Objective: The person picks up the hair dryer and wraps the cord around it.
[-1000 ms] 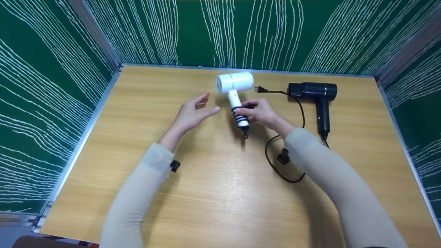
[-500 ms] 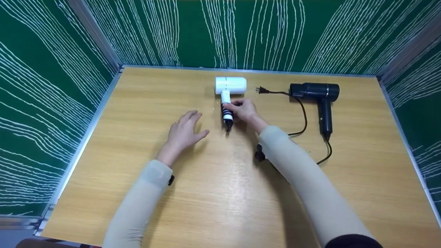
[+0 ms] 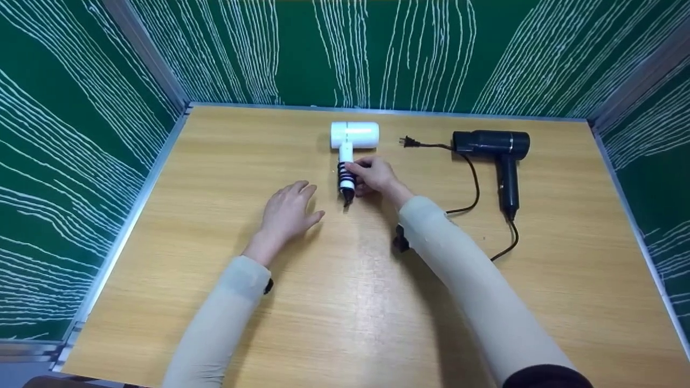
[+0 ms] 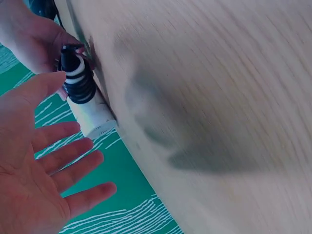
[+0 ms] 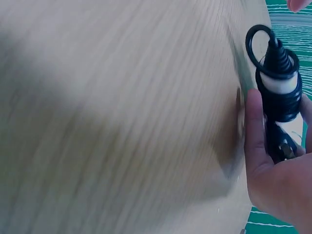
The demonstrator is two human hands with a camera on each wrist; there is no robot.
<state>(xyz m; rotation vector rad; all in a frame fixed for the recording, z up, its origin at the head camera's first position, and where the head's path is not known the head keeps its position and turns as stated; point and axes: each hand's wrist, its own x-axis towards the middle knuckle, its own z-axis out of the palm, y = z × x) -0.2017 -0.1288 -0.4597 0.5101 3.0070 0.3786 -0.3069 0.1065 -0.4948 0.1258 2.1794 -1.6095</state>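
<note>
A white hair dryer (image 3: 356, 134) lies at the back middle of the table, its barrel sideways and its handle pointing toward me. Black cord (image 5: 279, 100) is wound round that handle. My right hand (image 3: 374, 175) grips the wrapped handle from the right side, thumb on top. To the left and a little nearer, my left hand (image 3: 287, 211) hovers with fingers spread, apart from the dryer and holding nothing. In the left wrist view, the left palm and fingers (image 4: 75, 170) show bare.
On the right lies a black hair dryer (image 3: 491, 143), its plug (image 3: 411, 141) pointing toward the white one. Its cord (image 3: 476, 183) loops over the wooden table (image 3: 334, 323) and passes behind the right sleeve. Green walls (image 3: 302, 48) with white lines stand at the back and sides.
The white hair dryer has moved left and down onto the table in my right hand, and its handle has straightened. My left hand has drawn back toward me.
</note>
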